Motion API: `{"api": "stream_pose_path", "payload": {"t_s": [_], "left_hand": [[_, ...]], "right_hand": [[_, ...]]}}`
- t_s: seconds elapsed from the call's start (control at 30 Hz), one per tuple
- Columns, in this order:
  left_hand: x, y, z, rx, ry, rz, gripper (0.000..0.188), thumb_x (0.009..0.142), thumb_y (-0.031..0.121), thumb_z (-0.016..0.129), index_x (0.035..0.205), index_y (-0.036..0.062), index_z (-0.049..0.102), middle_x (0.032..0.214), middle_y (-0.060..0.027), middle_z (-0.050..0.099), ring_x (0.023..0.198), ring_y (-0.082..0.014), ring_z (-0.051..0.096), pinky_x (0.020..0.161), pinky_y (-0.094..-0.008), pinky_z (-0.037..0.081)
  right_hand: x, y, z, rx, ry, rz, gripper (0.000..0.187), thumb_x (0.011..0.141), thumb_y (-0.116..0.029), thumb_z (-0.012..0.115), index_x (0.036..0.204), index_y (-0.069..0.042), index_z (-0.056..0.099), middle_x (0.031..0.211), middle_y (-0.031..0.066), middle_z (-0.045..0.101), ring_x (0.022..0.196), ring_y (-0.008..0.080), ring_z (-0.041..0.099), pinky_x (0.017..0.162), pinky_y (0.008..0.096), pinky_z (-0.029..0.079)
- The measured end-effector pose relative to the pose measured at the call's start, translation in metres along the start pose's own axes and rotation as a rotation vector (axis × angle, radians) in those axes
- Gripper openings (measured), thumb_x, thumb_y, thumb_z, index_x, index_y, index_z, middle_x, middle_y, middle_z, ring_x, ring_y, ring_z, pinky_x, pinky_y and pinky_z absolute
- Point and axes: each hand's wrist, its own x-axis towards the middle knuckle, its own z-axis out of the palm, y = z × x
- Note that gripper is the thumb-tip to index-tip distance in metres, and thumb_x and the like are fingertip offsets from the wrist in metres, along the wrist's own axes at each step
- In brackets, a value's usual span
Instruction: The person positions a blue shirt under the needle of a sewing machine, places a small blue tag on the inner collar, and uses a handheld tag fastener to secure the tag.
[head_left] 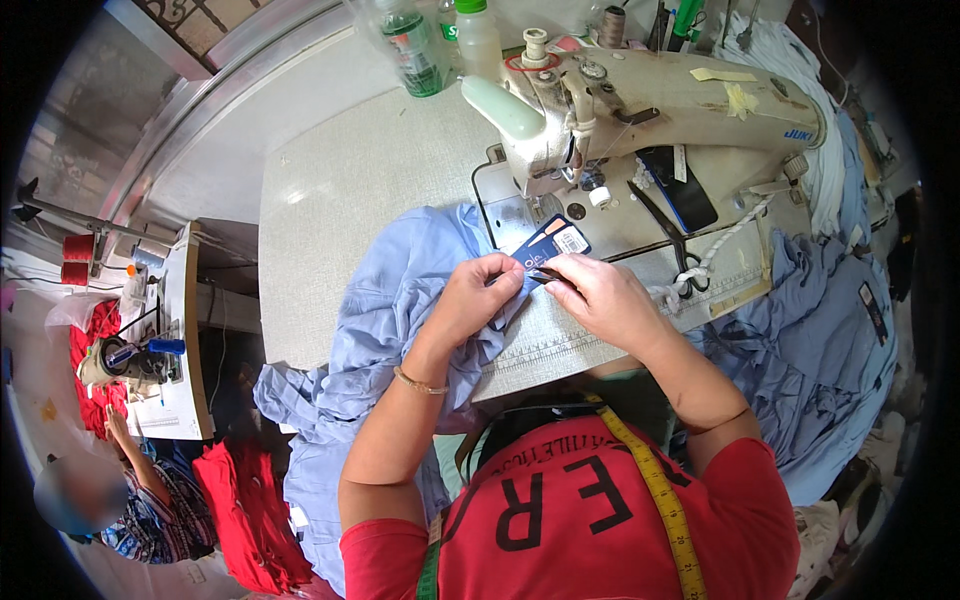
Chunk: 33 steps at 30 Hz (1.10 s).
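Observation:
My left hand (478,298) is closed in a pinch on the edge of a light blue garment (400,290), which spreads over the table and hangs off its front edge. Facing it, my right hand (612,302) grips a small dark pointed tool (544,275) that looks like thread snips, its tip at the pinched cloth. Just beyond the fingertips lie dark blue hang tags (566,240) with a white label. The sewing machine (650,100) stands behind them, its needle area above the tags. My fingers partly hide the tool and the cloth edge.
Black scissors (668,230) and a dark phone (682,190) rest on the machine bed. Bottles (412,50) stand at the back. More blue garments (800,330) are heaped at right. At far left, a person (150,500) sits beside another sewing machine (125,358) and red cloth (250,510).

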Motion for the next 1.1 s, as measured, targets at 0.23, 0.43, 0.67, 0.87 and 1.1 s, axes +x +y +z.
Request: {"api": "stream_pose_path", "payload": {"t_s": [0.23, 0.43, 0.67, 0.87, 1.1], "left_hand": [[0.0003, -0.0021, 0.0006, 0.023, 0.002, 0.006, 0.010, 0.087, 0.011, 0.058, 0.084, 0.0035, 0.062, 0.070, 0.0099, 0.050, 0.060, 0.0010, 0.039, 0.052, -0.0150, 0.032], [0.0000, -0.0014, 0.0003, 0.049, 0.006, 0.033, 0.010, 0.087, 0.012, 0.058, 0.084, 0.0035, 0.062, 0.071, 0.0095, 0.050, 0.062, 0.0008, 0.040, 0.053, -0.0153, 0.033], [-0.0001, -0.0016, 0.0004, 0.071, 0.005, 0.035, 0.010, 0.087, 0.012, 0.058, 0.084, 0.0031, 0.062, 0.072, 0.0094, 0.051, 0.063, 0.0005, 0.041, 0.055, -0.0153, 0.034], [-0.0004, -0.0006, 0.0011, 0.094, 0.012, 0.036, 0.010, 0.086, 0.012, 0.058, 0.084, 0.0028, 0.062, 0.074, 0.0091, 0.051, 0.066, 0.0003, 0.042, 0.057, -0.0157, 0.036], [-0.0008, 0.0007, 0.0014, 0.104, 0.013, 0.043, 0.011, 0.086, 0.012, 0.059, 0.083, 0.0024, 0.062, 0.074, 0.0088, 0.052, 0.067, -0.0001, 0.043, 0.058, -0.0160, 0.037]], "right_hand": [[-0.0006, -0.0007, -0.0008, -0.155, 0.005, -0.022, 0.021, 0.083, -0.018, 0.057, 0.098, -0.004, 0.059, 0.087, 0.0143, 0.062, 0.073, 0.0332, 0.060, 0.065, 0.0412, 0.049], [0.0005, -0.0001, -0.0003, -0.173, 0.004, -0.049, 0.019, 0.082, -0.018, 0.058, 0.097, -0.006, 0.058, 0.081, 0.0125, 0.061, 0.068, 0.0322, 0.060, 0.061, 0.0417, 0.048], [0.0006, -0.0011, -0.0004, -0.244, -0.006, -0.037, 0.018, 0.082, -0.019, 0.058, 0.096, -0.008, 0.059, 0.079, 0.0108, 0.061, 0.067, 0.0307, 0.061, 0.060, 0.0413, 0.049], [0.0006, -0.0025, -0.0008, -0.266, -0.017, -0.029, 0.018, 0.082, -0.019, 0.058, 0.096, -0.009, 0.059, 0.080, 0.0105, 0.061, 0.067, 0.0304, 0.061, 0.061, 0.0407, 0.049], [0.0006, -0.0021, -0.0009, -0.265, -0.018, -0.033, 0.017, 0.082, -0.019, 0.057, 0.096, -0.009, 0.059, 0.079, 0.0101, 0.060, 0.068, 0.0303, 0.061, 0.062, 0.0407, 0.049]]}}
